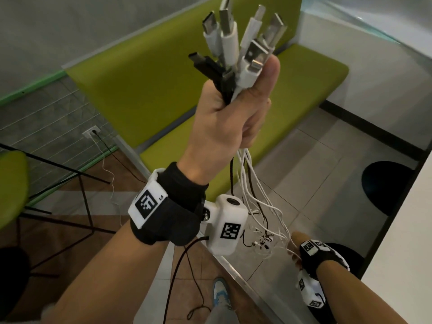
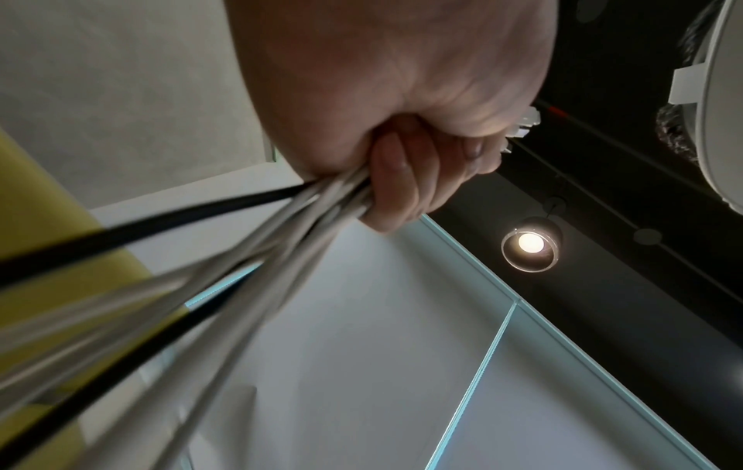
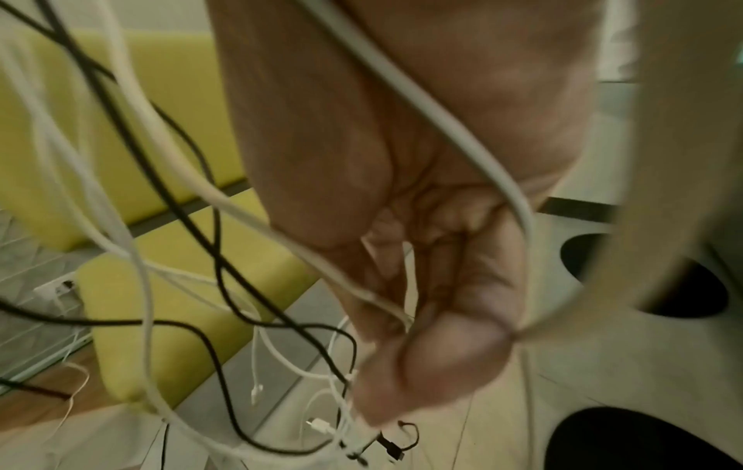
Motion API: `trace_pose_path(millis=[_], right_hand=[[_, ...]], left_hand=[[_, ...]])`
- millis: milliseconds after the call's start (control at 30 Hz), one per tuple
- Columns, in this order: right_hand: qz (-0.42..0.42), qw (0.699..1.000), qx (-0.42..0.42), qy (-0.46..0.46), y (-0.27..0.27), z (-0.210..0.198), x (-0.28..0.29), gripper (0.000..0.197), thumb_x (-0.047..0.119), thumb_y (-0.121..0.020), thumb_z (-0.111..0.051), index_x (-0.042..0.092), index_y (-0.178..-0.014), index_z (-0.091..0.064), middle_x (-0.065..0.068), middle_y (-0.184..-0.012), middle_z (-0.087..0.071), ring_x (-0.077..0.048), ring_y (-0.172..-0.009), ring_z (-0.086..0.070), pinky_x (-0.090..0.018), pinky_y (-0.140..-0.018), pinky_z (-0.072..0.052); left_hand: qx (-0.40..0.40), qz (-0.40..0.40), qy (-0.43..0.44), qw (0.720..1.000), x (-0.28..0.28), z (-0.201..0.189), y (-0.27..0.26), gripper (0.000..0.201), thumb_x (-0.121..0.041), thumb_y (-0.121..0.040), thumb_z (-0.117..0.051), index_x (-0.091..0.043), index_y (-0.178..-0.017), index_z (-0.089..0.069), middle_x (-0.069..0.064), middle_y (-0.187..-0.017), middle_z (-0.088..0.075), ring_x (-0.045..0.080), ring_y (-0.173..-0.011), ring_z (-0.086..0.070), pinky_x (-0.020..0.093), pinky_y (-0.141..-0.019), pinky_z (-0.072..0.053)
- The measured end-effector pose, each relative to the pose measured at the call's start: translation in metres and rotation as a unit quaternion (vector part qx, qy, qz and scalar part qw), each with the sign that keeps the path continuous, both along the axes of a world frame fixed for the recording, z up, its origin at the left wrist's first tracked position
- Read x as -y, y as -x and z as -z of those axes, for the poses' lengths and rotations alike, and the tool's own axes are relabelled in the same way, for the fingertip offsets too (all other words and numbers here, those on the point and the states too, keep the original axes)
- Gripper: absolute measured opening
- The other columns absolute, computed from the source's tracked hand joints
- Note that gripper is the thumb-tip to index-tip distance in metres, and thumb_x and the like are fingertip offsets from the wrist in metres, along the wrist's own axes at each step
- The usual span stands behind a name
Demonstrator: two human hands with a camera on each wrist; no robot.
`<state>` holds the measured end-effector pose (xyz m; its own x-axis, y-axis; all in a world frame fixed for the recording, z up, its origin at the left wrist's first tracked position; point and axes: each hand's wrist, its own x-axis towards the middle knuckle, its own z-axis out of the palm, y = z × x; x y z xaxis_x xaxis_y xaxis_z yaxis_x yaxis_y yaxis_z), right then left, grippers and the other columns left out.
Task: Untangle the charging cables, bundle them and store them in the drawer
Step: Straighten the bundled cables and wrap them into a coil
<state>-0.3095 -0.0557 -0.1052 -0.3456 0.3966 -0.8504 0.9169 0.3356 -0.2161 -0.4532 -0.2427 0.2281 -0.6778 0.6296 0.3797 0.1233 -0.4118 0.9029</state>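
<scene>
My left hand (image 1: 233, 106) is raised in a fist round a bundle of white and black charging cables. Their plugs (image 1: 238, 43) stick up together above the thumb. In the left wrist view the fingers (image 2: 402, 178) curl tight on the cables (image 2: 241, 254). Below the fist the cables (image 1: 252, 195) hang loose and cross each other down to my right hand (image 1: 295, 244), low at the right. That hand (image 3: 422, 286) pinches white strands between thumb and curled fingers, and a thick white cable (image 3: 462, 133) crosses its palm. The free ends (image 3: 321, 424) dangle tangled beneath it.
A green bench (image 1: 163, 90) stands behind the hands. A green chair (image 1: 11, 183) with black legs is at the left. A white tabletop edge (image 1: 409, 253) and two black round stools (image 1: 385, 183) are at the right. A wall socket (image 1: 92, 132) has a lead plugged in.
</scene>
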Motion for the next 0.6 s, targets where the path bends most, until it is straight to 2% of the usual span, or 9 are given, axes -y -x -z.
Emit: trace_pose_path(millis=[67, 133, 233, 300, 333, 400, 500, 533, 600], right_hand=[[-0.025, 1.000, 0.017, -0.002, 0.002, 0.003, -0.005, 0.016, 0.013, -0.084, -0.055, 0.001, -0.079, -0.064, -0.019, -0.076, -0.067, -0.027, -0.061, -0.061, -0.024, -0.055, -0.045], [-0.018, 0.999, 0.018, -0.038, 0.014, 0.010, -0.015, 0.012, 0.008, -0.091, -0.052, 0.002, -0.085, -0.061, -0.009, -0.070, -0.059, -0.026, -0.065, -0.063, -0.020, -0.047, -0.040], [0.040, 0.994, -0.060, -0.081, 0.029, -0.004, -0.021, 0.012, 0.003, -0.094, -0.046, -0.001, -0.099, -0.057, -0.013, -0.074, -0.053, -0.025, -0.064, -0.059, -0.022, -0.045, -0.037], [-0.036, 0.999, 0.002, -0.005, 0.031, -0.019, -0.013, 0.018, 0.009, -0.093, -0.052, 0.002, -0.085, -0.066, -0.012, -0.072, -0.059, -0.025, -0.067, -0.063, -0.023, -0.058, -0.042], [-0.041, 0.998, 0.034, 0.037, 0.031, -0.022, -0.009, 0.020, 0.012, -0.090, -0.056, 0.004, -0.075, -0.067, -0.009, -0.062, -0.057, -0.022, -0.053, -0.057, -0.025, -0.055, -0.040], [0.021, 0.999, -0.003, 0.039, 0.041, -0.022, -0.013, 0.024, 0.010, -0.090, -0.058, 0.002, -0.067, -0.060, -0.008, -0.047, -0.051, -0.018, -0.037, -0.045, -0.022, -0.045, -0.038], [0.153, 0.969, -0.142, -0.135, 0.056, -0.021, -0.035, 0.028, 0.013, -0.096, -0.046, -0.011, -0.092, -0.060, -0.024, -0.079, -0.061, -0.033, -0.065, -0.061, -0.034, -0.057, -0.048], [0.180, 0.960, -0.156, -0.148, 0.056, -0.022, -0.037, 0.030, 0.015, -0.097, -0.043, -0.011, -0.099, -0.059, -0.025, -0.084, -0.061, -0.036, -0.069, -0.062, -0.034, -0.058, -0.048], [0.172, 0.975, -0.125, -0.066, 0.052, -0.026, -0.034, 0.027, 0.013, -0.096, -0.042, -0.007, -0.099, -0.061, -0.019, -0.074, -0.058, -0.027, -0.053, -0.054, -0.027, -0.047, -0.041]], left_hand=[[-0.001, -0.004, 0.003, 1.000, 0.002, 0.000, 0.003, 0.053, -0.051, -0.079, -0.055, -0.020, -0.051, -0.023, -0.011, -0.041, -0.025, 0.006, -0.030, -0.021, 0.015, -0.040, -0.020], [-0.006, -0.007, 0.007, 1.000, 0.004, 0.001, 0.004, 0.054, -0.052, -0.080, -0.055, -0.020, -0.052, -0.022, -0.011, -0.041, -0.025, 0.006, -0.031, -0.021, 0.015, -0.040, -0.020], [0.000, -0.010, 0.013, 1.000, 0.003, 0.004, 0.001, 0.052, -0.052, -0.080, -0.056, -0.021, -0.053, -0.025, -0.008, -0.042, -0.022, 0.007, -0.032, -0.019, 0.016, -0.041, -0.018], [0.004, -0.008, 0.014, 1.000, 0.001, 0.006, 0.000, 0.054, -0.054, -0.079, -0.057, -0.021, -0.053, -0.022, -0.007, -0.042, -0.021, 0.007, -0.032, -0.019, 0.016, -0.041, -0.017], [0.002, -0.006, 0.016, 1.000, 0.001, 0.007, -0.001, 0.055, -0.054, -0.080, -0.057, -0.021, -0.053, -0.022, -0.008, -0.042, -0.022, 0.008, -0.031, -0.019, 0.016, -0.041, -0.017], [-0.003, 0.000, 0.019, 1.000, 0.000, 0.007, 0.000, 0.055, -0.055, -0.080, -0.056, -0.022, -0.052, -0.023, -0.009, -0.041, -0.023, 0.008, -0.031, -0.019, 0.016, -0.041, -0.018], [-0.006, 0.000, 0.018, 1.000, -0.001, 0.007, 0.000, 0.052, -0.055, -0.080, -0.056, -0.021, -0.051, -0.029, -0.008, -0.041, -0.023, 0.008, -0.030, -0.020, 0.016, -0.041, -0.019], [-0.005, -0.002, 0.018, 1.000, -0.001, 0.007, 0.000, 0.052, -0.054, -0.081, -0.056, -0.021, -0.051, -0.029, -0.008, -0.041, -0.023, 0.008, -0.031, -0.019, 0.016, -0.041, -0.019], [-0.001, -0.005, 0.012, 1.000, 0.000, 0.008, 0.000, 0.052, -0.053, -0.081, -0.056, -0.021, -0.052, -0.027, -0.009, -0.042, -0.023, 0.008, -0.031, -0.018, 0.016, -0.041, -0.018]])
